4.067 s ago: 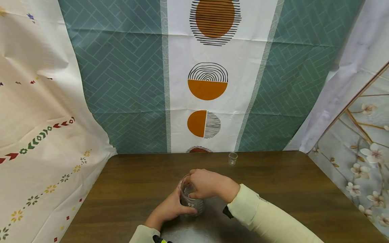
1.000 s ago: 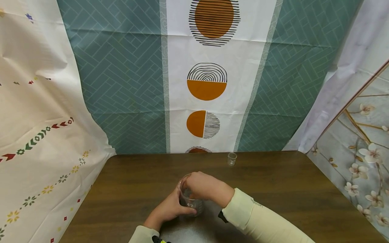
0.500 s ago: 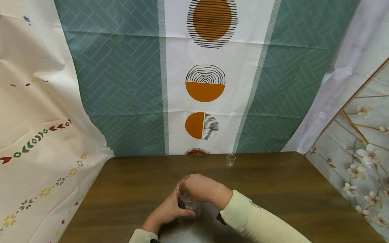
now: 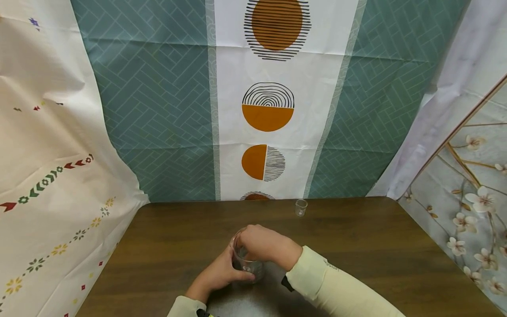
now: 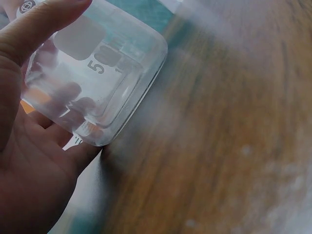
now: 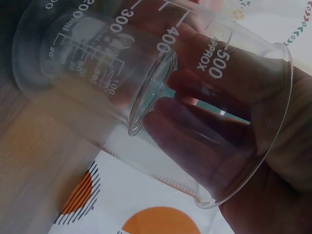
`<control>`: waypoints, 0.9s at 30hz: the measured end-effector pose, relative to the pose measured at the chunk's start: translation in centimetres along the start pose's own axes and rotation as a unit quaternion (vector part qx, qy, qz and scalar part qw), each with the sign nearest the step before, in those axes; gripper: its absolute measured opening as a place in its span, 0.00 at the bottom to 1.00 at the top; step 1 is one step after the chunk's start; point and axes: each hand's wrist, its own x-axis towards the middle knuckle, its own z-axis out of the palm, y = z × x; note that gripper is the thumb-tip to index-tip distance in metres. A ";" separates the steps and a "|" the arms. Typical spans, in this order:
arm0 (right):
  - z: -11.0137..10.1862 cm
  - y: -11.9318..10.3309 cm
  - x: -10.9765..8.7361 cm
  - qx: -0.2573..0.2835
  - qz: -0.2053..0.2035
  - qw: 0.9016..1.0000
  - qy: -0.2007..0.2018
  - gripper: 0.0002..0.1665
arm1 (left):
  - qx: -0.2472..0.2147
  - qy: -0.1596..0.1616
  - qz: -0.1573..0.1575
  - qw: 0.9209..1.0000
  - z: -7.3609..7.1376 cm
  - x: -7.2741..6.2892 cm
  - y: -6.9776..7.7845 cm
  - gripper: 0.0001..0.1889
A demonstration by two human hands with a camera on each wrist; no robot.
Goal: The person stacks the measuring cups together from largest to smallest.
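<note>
A clear glass beaker [image 4: 253, 269] marked in millilitres stands on the table, held by my left hand [image 4: 223, 270] with the thumb in front and fingers behind. A smaller glass beaker [image 6: 92, 63] sits inside it, near the bottom. My right hand [image 4: 265, 244] reaches down through the large beaker's mouth from the right. In the right wrist view, its fingertips [image 6: 156, 117] are right at the smaller beaker's rim; I cannot tell whether they pinch it. The left wrist view shows the left thumb [image 5: 44, 29] across the large beaker's wall [image 5: 122, 63].
A tiny glass beaker [image 4: 301, 208] stands at the far edge of the brown wooden table [image 4: 356, 242]. Behind the table hangs a green and white cloth [image 4: 170, 110] with orange circles. Patterned cloths hang at the left [image 4: 51, 132] and right.
Since the oldest frame, my right hand has shifted slightly left and reached deeper into the large beaker; its thumb is now out of sight in the head view. My left hand keeps its grip.
</note>
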 end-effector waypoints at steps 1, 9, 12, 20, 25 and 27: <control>0.0 0.0 0.0 0.003 0.000 1.000 0.001 0.14 | 0.000 -0.001 -0.001 1.000 0.0 0.0 0.0 0.61; 0.0 0.0 -0.1 0.017 0.001 1.000 0.010 0.14 | -0.009 -0.014 -0.001 1.000 -0.1 -0.1 -0.2 0.62; 0.0 0.0 -0.1 0.004 -0.004 1.000 0.012 0.13 | -0.005 -0.012 -0.004 1.000 -0.1 -0.1 -0.1 0.62; 0.0 -0.1 -0.1 0.001 0.001 1.000 0.008 0.13 | 0.002 -0.009 -0.005 1.000 -0.1 -0.2 0.1 0.62; 0.0 -0.1 -0.1 -0.001 0.000 1.000 0.006 0.14 | 0.009 -0.006 -0.012 1.000 -0.1 -0.2 0.1 0.63; 0.1 0.0 -0.1 -0.002 -0.001 1.000 0.006 0.14 | 0.010 -0.006 -0.011 1.000 -0.1 -0.2 0.1 0.63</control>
